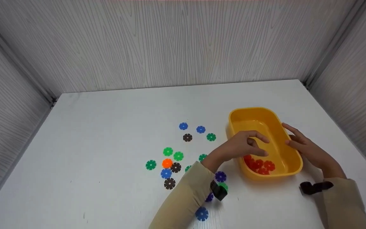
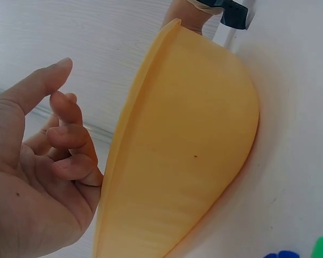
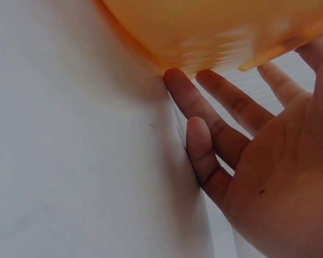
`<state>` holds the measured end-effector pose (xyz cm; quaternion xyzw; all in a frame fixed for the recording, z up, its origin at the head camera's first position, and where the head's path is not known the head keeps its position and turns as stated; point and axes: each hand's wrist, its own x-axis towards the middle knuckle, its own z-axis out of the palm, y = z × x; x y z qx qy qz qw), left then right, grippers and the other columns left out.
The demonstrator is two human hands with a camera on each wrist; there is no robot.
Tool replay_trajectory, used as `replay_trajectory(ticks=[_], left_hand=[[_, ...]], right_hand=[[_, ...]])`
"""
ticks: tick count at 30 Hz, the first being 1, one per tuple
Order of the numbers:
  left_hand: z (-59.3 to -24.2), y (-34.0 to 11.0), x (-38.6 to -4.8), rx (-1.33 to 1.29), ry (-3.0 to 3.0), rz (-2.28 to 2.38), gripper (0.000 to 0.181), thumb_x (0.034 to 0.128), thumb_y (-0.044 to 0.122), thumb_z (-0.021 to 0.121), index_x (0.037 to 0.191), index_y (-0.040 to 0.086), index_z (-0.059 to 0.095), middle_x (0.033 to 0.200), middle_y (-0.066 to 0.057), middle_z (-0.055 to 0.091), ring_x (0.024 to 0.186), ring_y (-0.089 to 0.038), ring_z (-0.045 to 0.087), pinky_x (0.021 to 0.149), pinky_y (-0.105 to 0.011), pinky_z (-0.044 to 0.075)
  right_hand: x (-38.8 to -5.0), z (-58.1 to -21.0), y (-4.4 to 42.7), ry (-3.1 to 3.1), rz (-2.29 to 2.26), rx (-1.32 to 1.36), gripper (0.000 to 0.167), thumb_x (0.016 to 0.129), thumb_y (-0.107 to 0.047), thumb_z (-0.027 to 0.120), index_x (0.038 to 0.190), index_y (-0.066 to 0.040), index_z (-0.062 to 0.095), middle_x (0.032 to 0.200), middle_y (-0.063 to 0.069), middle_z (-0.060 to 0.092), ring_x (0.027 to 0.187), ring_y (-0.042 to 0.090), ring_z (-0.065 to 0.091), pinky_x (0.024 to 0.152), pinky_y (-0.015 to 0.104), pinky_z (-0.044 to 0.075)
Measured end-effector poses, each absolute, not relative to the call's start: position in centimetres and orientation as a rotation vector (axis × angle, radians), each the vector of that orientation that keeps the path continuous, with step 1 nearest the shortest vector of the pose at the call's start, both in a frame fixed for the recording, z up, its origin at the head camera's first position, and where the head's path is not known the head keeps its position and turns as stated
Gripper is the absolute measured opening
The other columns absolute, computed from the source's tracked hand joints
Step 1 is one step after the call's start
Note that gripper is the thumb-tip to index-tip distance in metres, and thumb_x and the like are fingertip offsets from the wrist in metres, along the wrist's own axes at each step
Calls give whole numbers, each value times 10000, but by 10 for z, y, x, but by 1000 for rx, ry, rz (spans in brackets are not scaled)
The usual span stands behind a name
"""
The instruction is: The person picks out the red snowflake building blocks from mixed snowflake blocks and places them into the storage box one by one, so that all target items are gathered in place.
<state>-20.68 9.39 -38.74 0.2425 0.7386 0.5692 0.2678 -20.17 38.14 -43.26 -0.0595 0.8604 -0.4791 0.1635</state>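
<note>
A yellow plastic basin (image 1: 283,127) stands on the right side of the white table, with several red notched discs (image 1: 259,165) at its near end. My left hand (image 1: 241,144) hovers over the basin. Its thumb and index finger are apart with nothing between them, and its other fingers curl loosely. In the left wrist view, this left hand (image 2: 48,156) is beside the basin's rim (image 2: 126,115). My right hand (image 1: 313,152) is at the basin's right side, fingertips against the outer wall. The right wrist view shows these fingers (image 3: 231,102) fairly straight and spread.
Left of the basin lie scattered notched discs: blue (image 1: 183,126), brown (image 1: 169,183), green (image 1: 151,164), purple (image 1: 220,176) and one orange (image 1: 167,163). My left forearm (image 1: 186,197) passes over some of them. Grey wood-grained panels (image 1: 170,44) border the table (image 1: 75,152).
</note>
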Motion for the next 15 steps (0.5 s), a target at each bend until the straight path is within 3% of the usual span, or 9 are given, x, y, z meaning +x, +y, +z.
replay_trajectory(ticks=[9, 15], left_hand=[[-388, 86, -211, 719, 1993, 1549, 290, 848, 245, 740, 1121, 205, 652, 810, 15, 650, 913, -375, 608, 859, -360, 561], [-394, 68, -218, 740, 2011, 1591, 270, 855, 242, 733, 1111, 201, 659, 762, 29, 608, 813, -322, 565, 731, -275, 510]], right_hand=[[-201, -431, 381, 2448, -1370, -176, 643, 1022, -409, 414, 1542, -386, 37, 1600, 245, 95, 1409, 476, 250, 1086, 676, 206], [-200, -431, 382, 2457, -1372, -175, 639, 1024, -392, 419, 1544, -379, 48, 1595, 251, 111, 1407, 446, 274, 1093, 674, 210]])
